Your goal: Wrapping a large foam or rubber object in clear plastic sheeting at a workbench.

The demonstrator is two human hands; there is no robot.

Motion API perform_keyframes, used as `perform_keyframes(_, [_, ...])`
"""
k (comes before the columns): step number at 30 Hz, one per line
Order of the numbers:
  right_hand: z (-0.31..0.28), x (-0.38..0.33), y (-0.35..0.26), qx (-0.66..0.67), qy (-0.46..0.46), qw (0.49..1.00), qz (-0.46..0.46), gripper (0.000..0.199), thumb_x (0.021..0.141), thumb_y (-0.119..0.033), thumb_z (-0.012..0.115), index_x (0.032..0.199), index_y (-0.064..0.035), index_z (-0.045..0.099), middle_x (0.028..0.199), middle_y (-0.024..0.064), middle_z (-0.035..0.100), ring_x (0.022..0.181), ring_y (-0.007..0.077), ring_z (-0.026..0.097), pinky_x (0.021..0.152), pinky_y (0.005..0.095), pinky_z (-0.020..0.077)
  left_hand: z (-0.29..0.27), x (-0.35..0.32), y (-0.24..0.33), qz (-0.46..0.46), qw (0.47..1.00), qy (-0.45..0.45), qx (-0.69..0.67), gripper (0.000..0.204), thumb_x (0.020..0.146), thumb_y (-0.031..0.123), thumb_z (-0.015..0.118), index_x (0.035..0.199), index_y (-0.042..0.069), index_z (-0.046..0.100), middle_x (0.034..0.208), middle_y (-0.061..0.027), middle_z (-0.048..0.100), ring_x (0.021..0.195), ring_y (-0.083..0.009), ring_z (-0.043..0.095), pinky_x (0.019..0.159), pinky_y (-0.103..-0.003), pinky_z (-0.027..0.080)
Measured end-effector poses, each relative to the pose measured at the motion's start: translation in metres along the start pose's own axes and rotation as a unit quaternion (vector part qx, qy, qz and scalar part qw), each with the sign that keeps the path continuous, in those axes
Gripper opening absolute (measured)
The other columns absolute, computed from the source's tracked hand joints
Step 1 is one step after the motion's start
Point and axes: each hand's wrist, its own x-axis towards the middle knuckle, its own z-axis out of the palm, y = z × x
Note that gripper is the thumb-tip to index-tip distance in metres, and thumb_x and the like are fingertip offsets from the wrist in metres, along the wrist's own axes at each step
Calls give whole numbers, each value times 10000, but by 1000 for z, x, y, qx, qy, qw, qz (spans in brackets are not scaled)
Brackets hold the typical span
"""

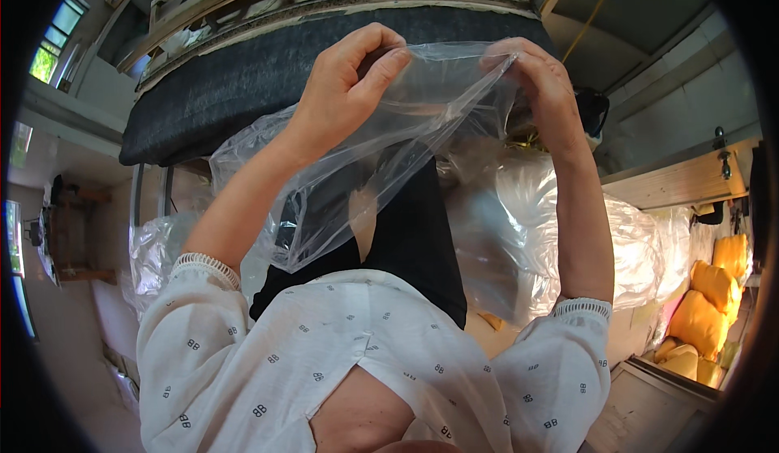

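Note:
A clear plastic bag (pixel 373 157) hangs stretched between my hands, its upper edge pulled nearly straight. My left hand (pixel 349 80) pinches one corner of that edge between thumb and fingers. At the other corner, my right hand (pixel 537 76) grips the film, its fingertips bent over the edge and partly seen through it. The loose lower part of the plastic drapes down over my lap and toward my left forearm. Both hands are raised in front of the dark padded cloth edge (pixel 243 80) of a work surface.
A large heap of clear plastic (pixel 527 242) lies to the right of my legs, with more crumpled plastic (pixel 158 250) on the left. Far right are a wooden board with a metal latch (pixel 690 177) and yellow bundles (pixel 702 315). Wooden rails (pixel 235 3) run along the back.

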Motion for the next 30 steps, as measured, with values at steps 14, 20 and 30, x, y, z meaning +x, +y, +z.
perform_keyframes(14, [26,-12,-15,-108,105,983,-103,267,799,-112,656,1036,-65,543,943,19,572,906,80,530,810,232,425,0,-5,17,72,991,62,97,106,844,103,604,856,0,578,735,-30,523,568,-88,450,511,-213,374])
perform_keyframes(20, [22,-14,-16,-69,119,989,-59,91,853,-82,600,942,-60,593,823,-30,573,796,43,530,749,189,423,-1,-8,18,88,990,63,93,104,838,97,617,857,2,578,738,-33,527,568,-86,463,510,-211,386])
perform_keyframes(30, [21,16,10,-19,195,976,-94,155,921,-198,530,883,-52,567,785,16,614,747,67,542,731,210,438,-44,-20,-1,-48,992,43,110,114,849,123,631,870,23,581,690,57,469,610,-20,384,531,-160,314])
